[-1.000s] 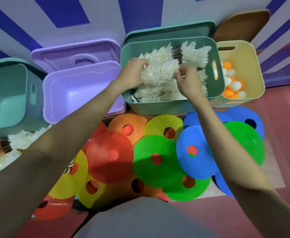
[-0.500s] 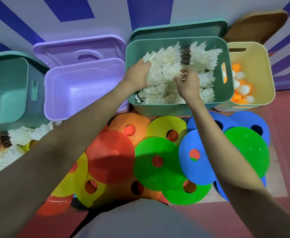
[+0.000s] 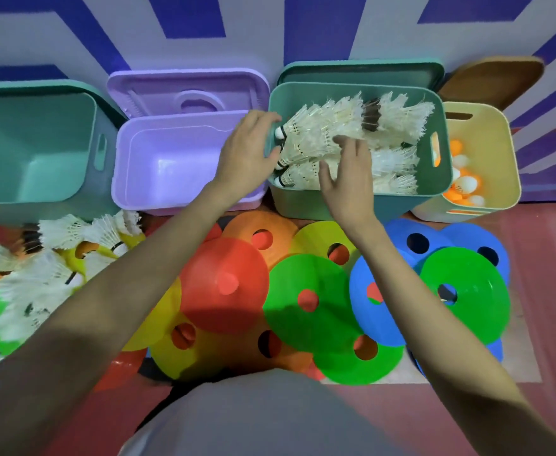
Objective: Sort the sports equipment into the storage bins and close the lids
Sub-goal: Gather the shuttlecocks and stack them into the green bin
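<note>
Now the left hand (image 3: 248, 153) has slid from the pile to the left rim of the green bin (image 3: 362, 205), fingers curled over that edge, touching a cork. Its grip holds no shuttlecock that I can tell. The right hand (image 3: 349, 172) has lifted, fingers spread wide and relaxed above the shuttlecocks (image 3: 336, 133). Beside it the purple bin (image 3: 174, 166) stands open with bare room inside. White feathered shuttlecocks fill the green bin; more lie loose (image 3: 33, 278) at the left, on the discs (image 3: 306, 301).
</note>
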`<state>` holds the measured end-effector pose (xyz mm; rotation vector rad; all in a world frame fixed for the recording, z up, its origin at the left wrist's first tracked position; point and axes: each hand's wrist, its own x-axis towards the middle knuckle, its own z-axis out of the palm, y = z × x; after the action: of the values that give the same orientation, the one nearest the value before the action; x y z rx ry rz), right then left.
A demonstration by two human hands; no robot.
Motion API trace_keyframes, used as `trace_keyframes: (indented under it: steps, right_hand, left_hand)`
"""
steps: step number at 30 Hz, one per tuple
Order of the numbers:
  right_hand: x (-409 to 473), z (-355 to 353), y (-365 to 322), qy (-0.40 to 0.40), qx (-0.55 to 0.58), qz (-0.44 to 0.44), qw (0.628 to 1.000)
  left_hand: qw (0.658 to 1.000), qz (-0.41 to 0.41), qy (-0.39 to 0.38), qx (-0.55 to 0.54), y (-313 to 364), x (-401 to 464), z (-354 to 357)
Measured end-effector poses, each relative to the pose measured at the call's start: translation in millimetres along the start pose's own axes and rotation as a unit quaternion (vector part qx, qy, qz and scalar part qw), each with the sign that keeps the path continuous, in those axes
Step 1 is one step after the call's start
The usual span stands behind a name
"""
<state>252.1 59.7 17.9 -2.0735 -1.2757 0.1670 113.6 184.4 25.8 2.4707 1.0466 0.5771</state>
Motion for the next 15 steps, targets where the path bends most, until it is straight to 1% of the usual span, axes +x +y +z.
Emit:
trace_keyframes:
  steps: [3, 8, 11, 15]
  right_hand:
    - [-29.6, 10.2, -31.8, -0.053, 0.044, -0.066, 0.995]
    - [-71.8, 39.9, -75.9, -0.164, 0.054, -0.128, 0.977]
    - [-91.9, 58.4, -99.1, -0.221, 0.047, -0.14, 0.964]
    - [-111.8, 90.8, -127.3, -0.275, 0.027, -0.155, 0.949]
  left_hand:
    - [0.998, -0.01, 0.054, -0.026, -24.6, -45.2, -17.2]
    - [0.996, -0.068, 0.046, -0.042, -69.5, -125.1, -48.4]
    - [0.993, -0.104, 0.044, -0.036, -96.2, -167.9, -68.5]
    - [0.986, -0.149, 0.052, -0.051, -132.0, -217.8, -92.2]
